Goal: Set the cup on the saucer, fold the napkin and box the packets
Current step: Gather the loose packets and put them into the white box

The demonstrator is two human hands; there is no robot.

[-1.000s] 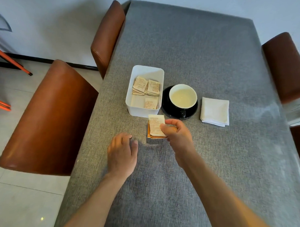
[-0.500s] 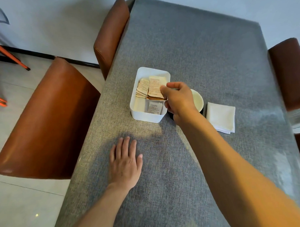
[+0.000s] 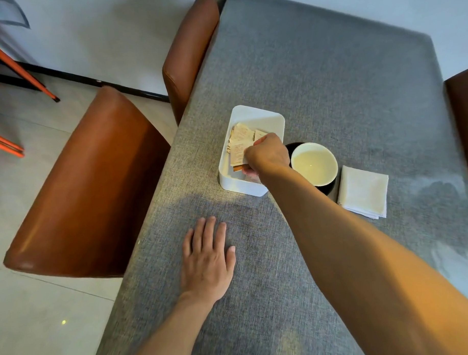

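A white box (image 3: 257, 115) stands near the table's left edge with several beige packets (image 3: 240, 136) inside. My right hand (image 3: 266, 155) reaches down into the box, fingers closed on a small stack of packets (image 3: 237, 157) held low over its near half. Right of the box, a cream cup (image 3: 314, 164) sits on a black saucer (image 3: 327, 188). A folded white napkin (image 3: 363, 191) lies to the right of the saucer. My left hand (image 3: 206, 260) rests flat on the cloth, fingers apart, holding nothing.
The grey tablecloth (image 3: 330, 81) covers the table. Brown leather chairs stand at the left (image 3: 95, 187), far left (image 3: 188, 51) and right (image 3: 464, 116). Orange metal legs (image 3: 0, 60) stand on the tiled floor at far left.
My right hand lifted the stack of packets off the table in front of the box and carried it into the box, now lower inside it. My left hand flattened on the cloth.
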